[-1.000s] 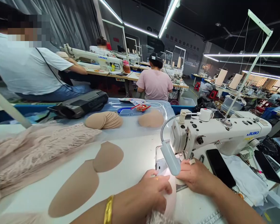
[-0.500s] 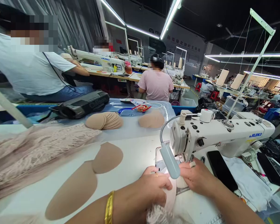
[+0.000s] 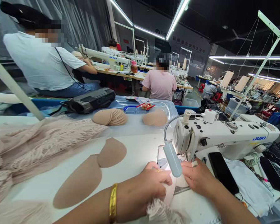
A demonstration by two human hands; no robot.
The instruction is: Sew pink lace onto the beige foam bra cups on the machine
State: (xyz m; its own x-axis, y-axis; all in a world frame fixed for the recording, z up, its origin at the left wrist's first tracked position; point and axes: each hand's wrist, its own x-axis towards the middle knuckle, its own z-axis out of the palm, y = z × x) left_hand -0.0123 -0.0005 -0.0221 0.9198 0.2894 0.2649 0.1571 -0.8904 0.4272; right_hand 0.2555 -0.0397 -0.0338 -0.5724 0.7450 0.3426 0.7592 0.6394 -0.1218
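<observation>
My left hand [image 3: 155, 183], with a gold bangle on its wrist, curls around a pale pink fabric piece [image 3: 170, 193] in front of the sewing machine [image 3: 226, 132]. Fringed lace [image 3: 160, 212] hangs below that hand. My right hand [image 3: 197, 177] is beside the needle area, its fingers together and pressed on the fabric's far edge. A grey lamp head [image 3: 173, 160] on a bendy neck covers the needle and some fingertips. To the left lie two beige cup-shaped pads [image 3: 78, 182] and a spread of beige lace fabric [image 3: 49, 149].
Behind the table are stacked beige pads [image 3: 110, 117], a second pad pile [image 3: 155, 118] and a black fan-like device [image 3: 90, 101]. A phone [image 3: 223, 172] and white cloth [image 3: 249, 183] lie right of my right hand. Co-workers sit at machines ahead.
The view has shifted slightly, so the surroundings appear further right. Both hands stay at the machine with the fabric, almost in the same pose.
</observation>
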